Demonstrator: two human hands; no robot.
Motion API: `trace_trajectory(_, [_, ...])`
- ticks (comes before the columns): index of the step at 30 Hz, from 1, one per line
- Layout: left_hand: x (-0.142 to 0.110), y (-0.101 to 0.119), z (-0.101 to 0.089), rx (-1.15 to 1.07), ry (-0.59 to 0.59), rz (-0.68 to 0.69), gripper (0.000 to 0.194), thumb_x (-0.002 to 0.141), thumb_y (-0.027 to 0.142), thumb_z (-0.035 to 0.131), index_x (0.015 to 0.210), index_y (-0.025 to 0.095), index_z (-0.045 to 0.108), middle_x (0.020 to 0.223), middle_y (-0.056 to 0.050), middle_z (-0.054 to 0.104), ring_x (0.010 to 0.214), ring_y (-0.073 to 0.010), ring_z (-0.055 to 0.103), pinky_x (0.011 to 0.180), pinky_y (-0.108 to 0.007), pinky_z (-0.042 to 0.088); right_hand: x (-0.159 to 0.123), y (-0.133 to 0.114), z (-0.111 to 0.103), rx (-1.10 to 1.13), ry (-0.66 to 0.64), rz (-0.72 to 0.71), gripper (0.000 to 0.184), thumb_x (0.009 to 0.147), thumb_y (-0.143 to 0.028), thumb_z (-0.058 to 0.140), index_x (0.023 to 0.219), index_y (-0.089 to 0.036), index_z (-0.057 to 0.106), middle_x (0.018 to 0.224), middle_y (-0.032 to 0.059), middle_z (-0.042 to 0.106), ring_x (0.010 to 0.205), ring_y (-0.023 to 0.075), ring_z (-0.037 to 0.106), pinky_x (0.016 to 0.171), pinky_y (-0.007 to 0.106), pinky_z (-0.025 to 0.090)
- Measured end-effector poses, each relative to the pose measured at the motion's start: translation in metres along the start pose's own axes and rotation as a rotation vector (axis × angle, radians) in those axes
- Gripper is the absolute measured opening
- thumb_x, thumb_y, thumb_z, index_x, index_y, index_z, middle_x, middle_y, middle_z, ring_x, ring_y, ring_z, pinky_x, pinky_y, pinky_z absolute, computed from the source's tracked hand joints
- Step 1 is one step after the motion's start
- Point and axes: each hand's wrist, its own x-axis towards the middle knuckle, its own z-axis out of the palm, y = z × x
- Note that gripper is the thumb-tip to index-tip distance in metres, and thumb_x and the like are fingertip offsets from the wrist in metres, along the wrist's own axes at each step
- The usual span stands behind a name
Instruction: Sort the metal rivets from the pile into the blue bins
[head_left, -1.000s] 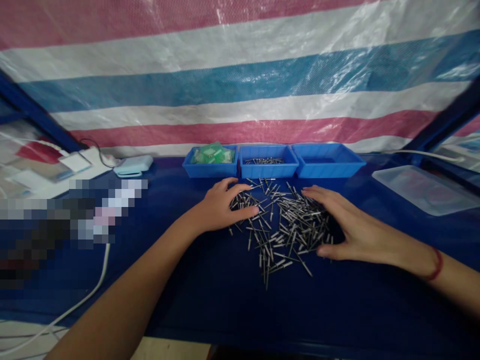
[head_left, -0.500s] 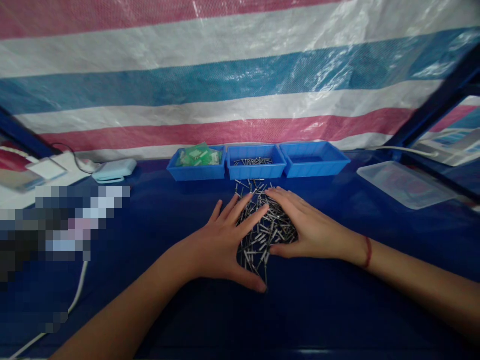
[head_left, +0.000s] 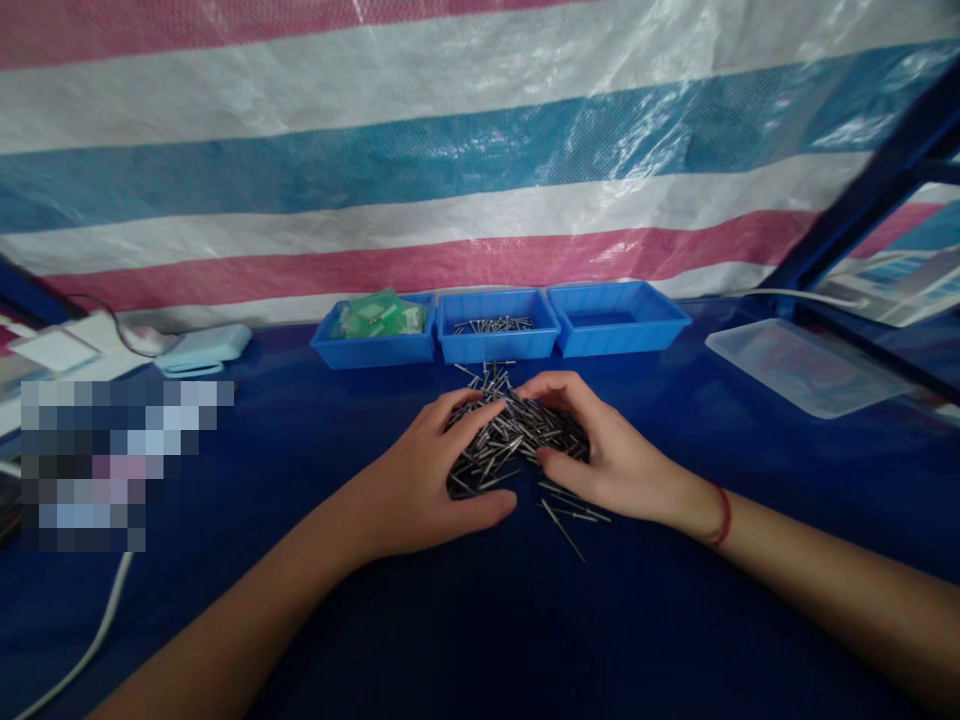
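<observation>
A heap of thin metal pins that look like pop rivets (head_left: 510, 440) lies on the blue table between my hands. My left hand (head_left: 427, 480) cups its left side, fingers bent over the edge and thumb held apart along the near side. Opposite it, my right hand (head_left: 607, 450) curves round the right side, with its fingertips and thumb touching the pins. Both hands are open and neither is closed on a pin. A few loose pins (head_left: 562, 530) lie nearer to me, beside the right thumb. Some of the heap is hidden under the fingers.
Behind the heap stand three blue bins: the left bin (head_left: 375, 350) with green packets, the middle bin (head_left: 499, 347) with similar pins, and the right bin (head_left: 619, 335). A clear plastic lid (head_left: 802, 370) lies right. A light-blue case (head_left: 202, 348) and a white cable (head_left: 112, 610) are left.
My hands have drawn closer round the heap, which is now more compact. The left fingers have curled in from a spread pose. A few pins now lie apart at the near right.
</observation>
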Motion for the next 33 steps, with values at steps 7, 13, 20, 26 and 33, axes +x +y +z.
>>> trace_trajectory(7, [0.011, 0.001, 0.010, 0.071, 0.133, 0.105, 0.032, 0.091, 0.035, 0.043, 0.119, 0.024, 0.054, 0.127, -0.007, 0.050, 0.121, -0.0233, 0.043, 0.104, -0.043, 0.034, 0.000, 0.003, -0.008, -0.205, 0.084, -0.029, 0.022, 0.076, -0.006, 0.045, 0.081, -0.022, 0.060, 0.099, 0.0042, 0.063, 0.097, 0.0199, 0.057, 0.089, 0.040, 0.044])
trace_trajectory(13, [0.015, 0.003, 0.012, 0.056, 0.139, 0.111, 0.019, 0.090, 0.030, 0.045, 0.096, 0.020, 0.060, 0.113, -0.007, 0.056, 0.110, -0.0206, 0.049, 0.097, -0.038, 0.039, 0.001, 0.004, -0.012, -0.261, 0.154, -0.008, 0.023, 0.074, -0.009, 0.050, 0.087, -0.021, 0.063, 0.097, 0.0054, 0.064, 0.094, 0.0208, 0.058, 0.086, 0.041, 0.046])
trace_trajectory(20, [0.015, 0.003, 0.015, 0.035, 0.206, 0.077, 0.015, 0.086, 0.023, 0.049, 0.074, 0.018, 0.057, 0.104, -0.008, 0.056, 0.101, -0.0192, 0.054, 0.091, -0.035, 0.042, -0.003, -0.004, -0.009, -0.371, 0.044, -0.126, 0.018, 0.079, -0.017, 0.053, 0.088, -0.020, 0.068, 0.107, 0.0091, 0.061, 0.107, 0.0238, 0.053, 0.092, 0.042, 0.043])
trace_trajectory(26, [0.016, 0.001, 0.016, 0.090, 0.210, 0.059, 0.027, 0.084, 0.016, 0.047, 0.108, 0.019, 0.058, 0.111, -0.009, 0.056, 0.106, -0.0215, 0.051, 0.093, -0.040, 0.042, -0.004, -0.001, -0.004, -0.395, 0.059, -0.131, 0.023, 0.079, -0.015, 0.052, 0.097, -0.018, 0.067, 0.112, 0.0113, 0.060, 0.109, 0.0237, 0.052, 0.093, 0.041, 0.043])
trace_trajectory(33, [0.022, 0.000, 0.020, 0.101, 0.293, 0.036, 0.021, 0.089, 0.027, 0.047, 0.088, 0.019, 0.066, 0.104, -0.007, 0.058, 0.099, -0.0207, 0.054, 0.091, -0.038, 0.043, -0.003, -0.001, -0.004, -0.393, 0.120, -0.068, 0.016, 0.079, -0.019, 0.053, 0.090, -0.019, 0.065, 0.105, 0.0100, 0.062, 0.101, 0.0247, 0.056, 0.089, 0.044, 0.046])
